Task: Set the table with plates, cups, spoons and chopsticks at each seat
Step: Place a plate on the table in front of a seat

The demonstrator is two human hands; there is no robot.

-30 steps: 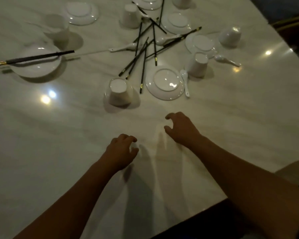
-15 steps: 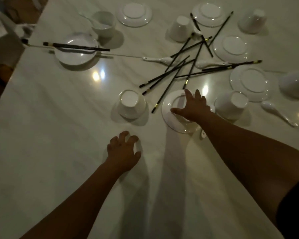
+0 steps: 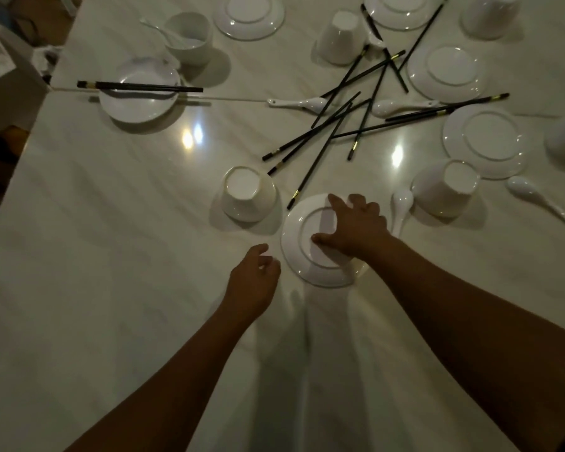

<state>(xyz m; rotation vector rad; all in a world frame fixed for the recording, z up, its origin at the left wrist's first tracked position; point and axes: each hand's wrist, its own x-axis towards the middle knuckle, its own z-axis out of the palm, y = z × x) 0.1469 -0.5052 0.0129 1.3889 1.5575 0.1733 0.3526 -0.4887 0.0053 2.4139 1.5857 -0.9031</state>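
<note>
My right hand (image 3: 353, 226) lies spread on an upside-down white plate (image 3: 299, 236) in the middle of the marble table (image 3: 111, 256), pressing on its base ring. My left hand (image 3: 252, 282) hovers just left of that plate's rim, fingers loosely curled and holding nothing. An upside-down cup (image 3: 247, 197) stands to the plate's upper left. A white spoon (image 3: 400, 207) lies by its right edge. Black chopsticks (image 3: 340, 122) lie in a loose heap beyond.
At the far left, a plate (image 3: 137, 106) carries a chopstick pair (image 3: 137, 87), with an upright cup (image 3: 188, 37) holding a spoon behind it. More upside-down plates (image 3: 485, 140), cups (image 3: 447, 190) and spoons (image 3: 542, 202) lie right and far. The table's left edge (image 3: 23, 151) is near.
My right hand reached forward onto the upside-down plate and has slid it toward me. My left hand moved up and right to the plate's left rim.
</note>
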